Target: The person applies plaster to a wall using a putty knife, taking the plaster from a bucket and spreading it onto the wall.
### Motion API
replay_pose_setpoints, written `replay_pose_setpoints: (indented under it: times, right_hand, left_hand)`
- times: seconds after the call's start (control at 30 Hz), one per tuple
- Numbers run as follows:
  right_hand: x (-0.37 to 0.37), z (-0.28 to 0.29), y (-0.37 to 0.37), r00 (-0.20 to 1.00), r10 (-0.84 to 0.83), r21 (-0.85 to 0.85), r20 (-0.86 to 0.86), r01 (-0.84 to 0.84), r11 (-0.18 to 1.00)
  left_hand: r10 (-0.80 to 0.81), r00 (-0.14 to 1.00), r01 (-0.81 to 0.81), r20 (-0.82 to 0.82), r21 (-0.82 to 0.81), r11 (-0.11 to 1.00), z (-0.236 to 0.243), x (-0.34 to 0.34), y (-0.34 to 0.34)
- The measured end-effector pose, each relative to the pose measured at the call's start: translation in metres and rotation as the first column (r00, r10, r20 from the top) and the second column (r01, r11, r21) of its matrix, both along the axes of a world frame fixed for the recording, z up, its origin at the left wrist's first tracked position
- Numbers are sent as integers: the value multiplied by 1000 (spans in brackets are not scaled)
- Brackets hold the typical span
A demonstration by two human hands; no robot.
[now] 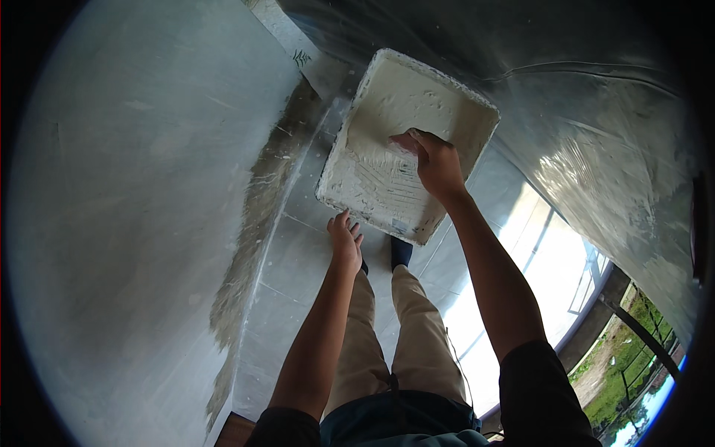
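Observation:
A rectangular tray (332,168) with a crusted rim holds a layer of off-white, paste-like plaster (417,97). Ridged streaks run through the plaster in its nearer half. Inside the tray, my right hand (438,162) is closed on a small, flat, reddish-pink piece (404,141), whose edge meets the plaster. Its exact kind is partly covered by my fingers. My left hand (345,240) is at the near left rim of the tray, fingers spread, holding nothing. Whether its fingertips touch the rim I cannot tell.
On the left rises a pale grey wall (149,186) with a rough, darker uncoated strip (261,179) along its foot. Grey floor tiles (287,253) lie around my feet. A shiny plastic sheet (588,149) covers the right side. Daylight enters by an opening at lower right.

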State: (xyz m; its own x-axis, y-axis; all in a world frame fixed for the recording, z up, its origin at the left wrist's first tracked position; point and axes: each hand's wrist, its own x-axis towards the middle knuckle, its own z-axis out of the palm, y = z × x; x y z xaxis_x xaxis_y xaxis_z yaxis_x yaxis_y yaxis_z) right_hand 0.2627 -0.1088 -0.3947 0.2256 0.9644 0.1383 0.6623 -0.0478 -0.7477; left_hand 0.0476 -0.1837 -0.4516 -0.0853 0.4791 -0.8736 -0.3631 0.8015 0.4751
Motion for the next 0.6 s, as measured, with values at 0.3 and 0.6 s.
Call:
replay_pose_setpoints:
  times: [0.3,0.6]
  right_hand:
    - [22,7,5,969,226,-41,103,-222,974]
    - [30,-3,1,972,209,-90,110,-200,976]
  left_hand:
    - [203,923,-177,327,-106,978,21,20,1]
    - [212,927,-185,310,-116,976,14,35,-6]
